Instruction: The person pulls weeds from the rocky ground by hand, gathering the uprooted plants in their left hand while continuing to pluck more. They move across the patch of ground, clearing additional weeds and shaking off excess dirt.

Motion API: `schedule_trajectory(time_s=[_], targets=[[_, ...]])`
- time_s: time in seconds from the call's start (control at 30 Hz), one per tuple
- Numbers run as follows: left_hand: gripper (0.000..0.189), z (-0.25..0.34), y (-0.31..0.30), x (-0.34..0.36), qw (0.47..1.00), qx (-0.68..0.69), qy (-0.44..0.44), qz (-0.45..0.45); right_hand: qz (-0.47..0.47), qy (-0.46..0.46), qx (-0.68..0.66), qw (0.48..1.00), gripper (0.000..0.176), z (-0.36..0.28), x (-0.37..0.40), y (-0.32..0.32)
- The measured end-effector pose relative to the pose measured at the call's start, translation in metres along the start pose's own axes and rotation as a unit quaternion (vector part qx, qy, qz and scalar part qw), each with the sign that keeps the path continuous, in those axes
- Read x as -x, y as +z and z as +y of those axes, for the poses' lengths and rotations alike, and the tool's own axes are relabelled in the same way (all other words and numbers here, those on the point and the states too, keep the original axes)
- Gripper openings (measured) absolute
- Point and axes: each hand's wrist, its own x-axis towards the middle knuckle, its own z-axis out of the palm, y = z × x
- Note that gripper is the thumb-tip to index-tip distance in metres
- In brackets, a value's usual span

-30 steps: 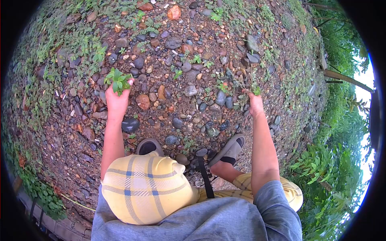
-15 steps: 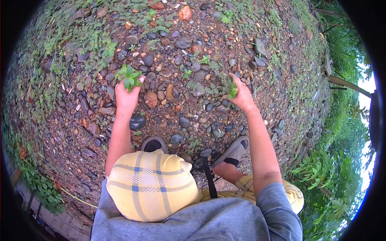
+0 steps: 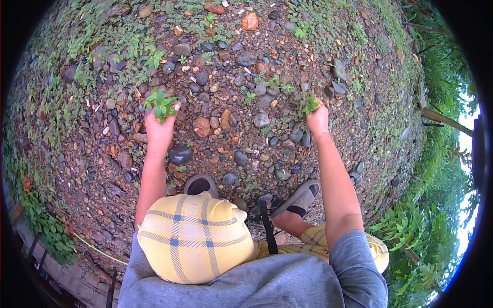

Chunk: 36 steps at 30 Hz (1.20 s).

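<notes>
A bunch of leafy green weeds [image 3: 161, 104] sticks up out of my left hand [image 3: 160, 129], whose fingers are closed around its lower part. Farther right, my right hand [image 3: 318, 119] grips a smaller tuft of green weeds [image 3: 310, 105] close over the stony soil. Thin, greyish plant strands [image 3: 298, 104] lie beside the right fingertips. Low green sprigs [image 3: 275, 82] grow among the stones between and beyond my hands.
Pebbly ground [image 3: 241, 128] with an orange rock [image 3: 250, 21] and a dark smooth stone [image 3: 181, 155] surrounds me. My sandalled feet [image 3: 300, 197] are below. Bushes [image 3: 411, 226] line the right side; a yellow cord [image 3: 97, 249] lies at lower left.
My right hand has moved slightly right and its fingers have closed in on the tuft. The left hand still holds its bunch in nearly the same place.
</notes>
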Motion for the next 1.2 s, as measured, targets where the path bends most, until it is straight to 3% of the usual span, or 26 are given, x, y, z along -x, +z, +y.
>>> schedule_trajectory(time_s=[0.17,0.23,0.4,0.5,0.6,0.7,0.73,0.87,0.9,0.97,1.03,1.07,1.2], targets=[[0.022,0.003,-0.003,-0.002,0.999,0.033,-0.015,0.014,0.043,0.182,-0.193,0.963,0.019,0.005,-0.012,-0.011],[0.022,0.003,-0.004,-0.003,0.999,0.036,-0.018,0.018,0.062,0.197,-0.235,0.950,0.019,-0.002,-0.020,-0.025],[0.020,0.000,-0.003,-0.002,1.000,0.017,-0.017,0.014,-0.116,0.120,-0.305,0.938,0.034,-0.041,-0.033,-0.039],[0.020,-0.005,-0.004,-0.002,1.000,-0.001,-0.003,0.003,-0.178,-0.011,-0.188,0.966,0.043,-0.068,-0.037,-0.021],[0.019,0.008,-0.004,0.002,1.000,0.022,-0.014,0.012,-0.088,-0.220,-0.010,0.971,0.039,-0.077,-0.043,0.016],[0.020,0.003,-0.013,0.003,0.999,0.034,-0.029,0.032,-0.079,-0.193,0.050,0.977,0.035,-0.085,-0.044,0.035],[0.019,0.004,-0.017,0.004,0.999,0.011,-0.028,0.034,-0.041,-0.212,0.006,0.976,0.027,-0.085,-0.047,0.042],[0.021,-0.013,-0.036,-0.001,0.996,-0.027,-0.026,0.086,-0.033,-0.070,-0.054,0.996,0.017,-0.097,-0.044,0.043],[0.021,-0.017,-0.040,-0.004,0.994,-0.032,-0.021,0.102,-0.027,-0.037,-0.139,0.989,0.013,-0.093,-0.044,0.043],[0.020,-0.017,-0.046,-0.009,0.992,-0.031,-0.018,0.124,-0.054,0.055,-0.148,0.986,0.014,-0.056,-0.055,0.049],[0.019,-0.016,-0.051,-0.019,0.990,-0.021,-0.021,0.136,0.020,0.090,-0.298,0.950,0.017,-0.066,-0.054,0.038],[0.021,-0.027,-0.051,-0.027,0.990,-0.008,-0.028,0.139,0.003,0.092,-0.346,0.934,0.025,-0.073,-0.054,0.027],[0.028,-0.004,-0.040,-0.069,0.989,-0.082,0.013,0.118,0.040,0.091,-0.421,0.902,0.035,-0.069,-0.057,0.005]])
